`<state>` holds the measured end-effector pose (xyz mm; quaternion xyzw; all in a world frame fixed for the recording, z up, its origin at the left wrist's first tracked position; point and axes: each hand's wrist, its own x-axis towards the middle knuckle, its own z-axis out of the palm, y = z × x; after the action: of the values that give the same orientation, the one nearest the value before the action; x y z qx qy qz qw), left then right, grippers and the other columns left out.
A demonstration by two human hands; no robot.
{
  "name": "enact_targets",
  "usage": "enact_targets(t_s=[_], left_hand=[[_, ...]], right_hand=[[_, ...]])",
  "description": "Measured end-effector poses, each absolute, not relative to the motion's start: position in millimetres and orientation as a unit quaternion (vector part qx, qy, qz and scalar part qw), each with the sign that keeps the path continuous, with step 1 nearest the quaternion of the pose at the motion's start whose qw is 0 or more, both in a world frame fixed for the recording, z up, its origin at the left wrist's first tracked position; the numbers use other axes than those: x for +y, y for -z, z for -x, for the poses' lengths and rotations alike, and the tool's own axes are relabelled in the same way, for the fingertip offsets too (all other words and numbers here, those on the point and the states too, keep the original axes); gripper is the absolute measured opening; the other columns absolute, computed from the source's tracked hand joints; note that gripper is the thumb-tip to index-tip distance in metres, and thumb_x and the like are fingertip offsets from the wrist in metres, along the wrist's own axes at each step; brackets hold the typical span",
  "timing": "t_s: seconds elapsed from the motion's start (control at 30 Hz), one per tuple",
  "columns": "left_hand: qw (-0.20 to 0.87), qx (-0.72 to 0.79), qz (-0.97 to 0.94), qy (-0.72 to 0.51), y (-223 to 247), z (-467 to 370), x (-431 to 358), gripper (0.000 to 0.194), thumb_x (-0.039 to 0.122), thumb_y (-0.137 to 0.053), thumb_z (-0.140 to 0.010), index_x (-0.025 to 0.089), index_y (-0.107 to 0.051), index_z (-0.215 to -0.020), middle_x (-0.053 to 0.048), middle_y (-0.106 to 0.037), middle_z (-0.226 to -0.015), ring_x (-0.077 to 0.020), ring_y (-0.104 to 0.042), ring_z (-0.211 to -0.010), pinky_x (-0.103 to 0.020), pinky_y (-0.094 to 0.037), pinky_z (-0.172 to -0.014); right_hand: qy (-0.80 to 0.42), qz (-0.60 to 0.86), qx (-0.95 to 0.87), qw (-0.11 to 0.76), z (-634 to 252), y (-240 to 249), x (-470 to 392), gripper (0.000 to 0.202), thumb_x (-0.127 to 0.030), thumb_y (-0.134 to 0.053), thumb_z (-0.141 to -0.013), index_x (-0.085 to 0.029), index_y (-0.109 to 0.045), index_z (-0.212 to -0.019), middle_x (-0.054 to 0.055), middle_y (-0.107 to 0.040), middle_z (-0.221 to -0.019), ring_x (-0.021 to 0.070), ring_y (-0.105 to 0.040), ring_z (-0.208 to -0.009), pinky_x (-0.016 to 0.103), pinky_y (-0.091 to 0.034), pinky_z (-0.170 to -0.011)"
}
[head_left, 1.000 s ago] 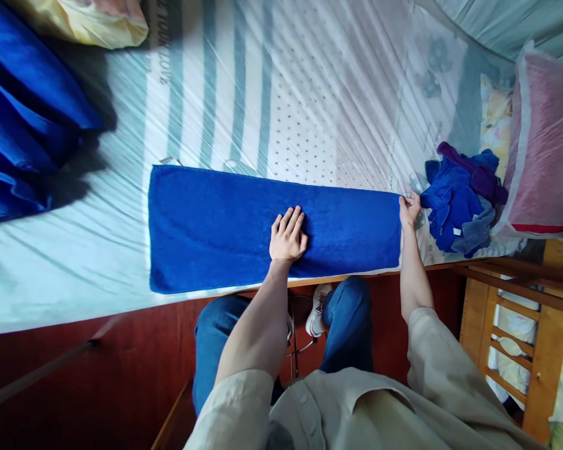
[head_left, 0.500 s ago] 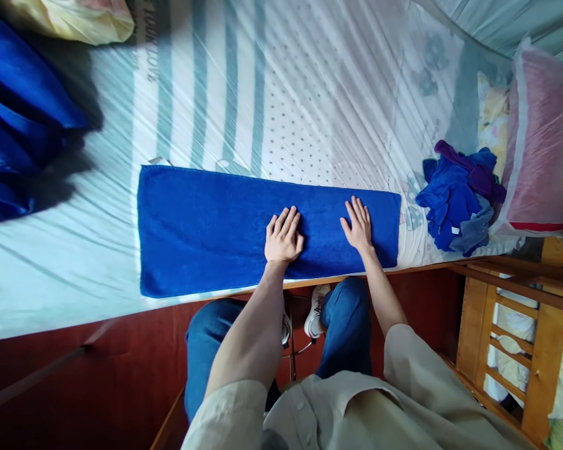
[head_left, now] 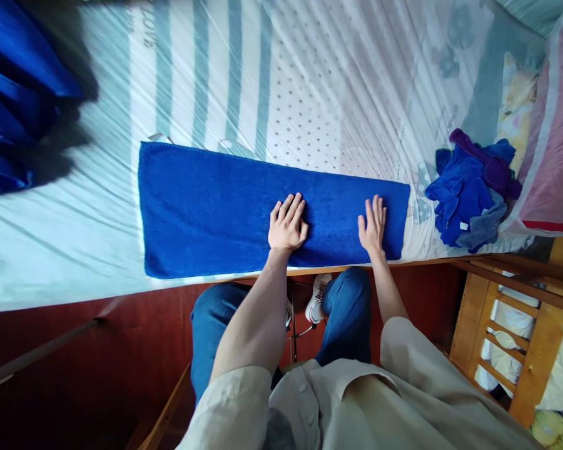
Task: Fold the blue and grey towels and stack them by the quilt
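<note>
A long blue towel [head_left: 206,206] lies spread flat along the near edge of the bed, with a small pale tag at its far left corner. My left hand [head_left: 288,222] rests palm down near the middle of the towel, its fingers stretched out. Farther right, my right hand [head_left: 372,224] is on the towel close to its right end, fingers extended and palm down. Neither hand grips the cloth.
Crumpled blue, purple and grey cloths [head_left: 469,187] are heaped right of the towel, beside a pink pillow [head_left: 553,137]. Dark blue fabric [head_left: 23,100] is at the far left. A wooden bed frame [head_left: 478,312] stands at the lower right.
My right hand has slid slightly right over the towel, toward its right end. My left hand stays in nearly the same place on the cloth. The whole view has shifted a little.
</note>
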<state>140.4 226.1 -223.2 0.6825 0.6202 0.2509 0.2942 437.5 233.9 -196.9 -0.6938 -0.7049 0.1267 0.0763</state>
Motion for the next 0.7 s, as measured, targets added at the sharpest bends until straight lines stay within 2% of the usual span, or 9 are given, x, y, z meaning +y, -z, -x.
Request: enact_targets(t_s=[0.1, 0.3, 0.5, 0.7], left_hand=[[0.299, 0.62, -0.683, -0.244, 223, -139, 226, 0.061, 0.034, -0.049, -0.093, 0.018, -0.057, -0.152, -0.013, -0.047, -0.166, -0.0324, -0.037, -0.159, -0.057, -0.019, -0.134], [0.312, 0.623, -0.675, -0.242, 217, -140, 226, 0.062, 0.035, -0.05, -0.093, 0.017, -0.055, -0.153, -0.014, -0.045, -0.167, -0.0335, -0.033, -0.161, -0.057, -0.014, -0.135], [0.32, 0.627, -0.673, -0.228, 217, -139, 226, 0.063, 0.039, -0.051, -0.095, 0.018, -0.054, -0.153, -0.013, -0.045, -0.168, -0.0337, -0.031, -0.162, -0.056, -0.014, -0.135], [0.309, 0.636, -0.679, -0.198, 219, -137, 225, 0.063, 0.039, -0.051, -0.095, 0.018, -0.053, -0.154, -0.012, -0.044, -0.169, -0.0325, -0.029, -0.163, -0.055, -0.011, -0.136]], right_hand=[[-0.162, 0.689, -0.704, 0.052, -453, 197, 200, 0.061, -0.046, -0.032, -0.11, -0.019, -0.045, -0.163, 0.014, -0.036, -0.173, 0.027, -0.025, -0.164, 0.057, -0.019, -0.134], [-0.105, 0.757, -0.642, 0.059, -518, 194, 208, 0.064, -0.043, -0.019, -0.111, -0.014, -0.046, -0.162, 0.017, -0.043, -0.168, 0.0239, -0.03, -0.163, 0.052, -0.024, -0.133], [-0.073, 0.781, -0.616, 0.074, -483, 198, 188, 0.063, -0.041, -0.018, -0.111, -0.019, -0.037, -0.167, 0.015, -0.033, -0.173, 0.0292, -0.022, -0.166, 0.063, -0.017, -0.133], [-0.088, 0.795, -0.597, 0.063, -453, 210, 148, 0.064, -0.041, -0.02, -0.11, -0.02, -0.031, -0.17, 0.014, -0.031, -0.175, 0.0298, -0.023, -0.165, 0.062, -0.022, -0.132]])
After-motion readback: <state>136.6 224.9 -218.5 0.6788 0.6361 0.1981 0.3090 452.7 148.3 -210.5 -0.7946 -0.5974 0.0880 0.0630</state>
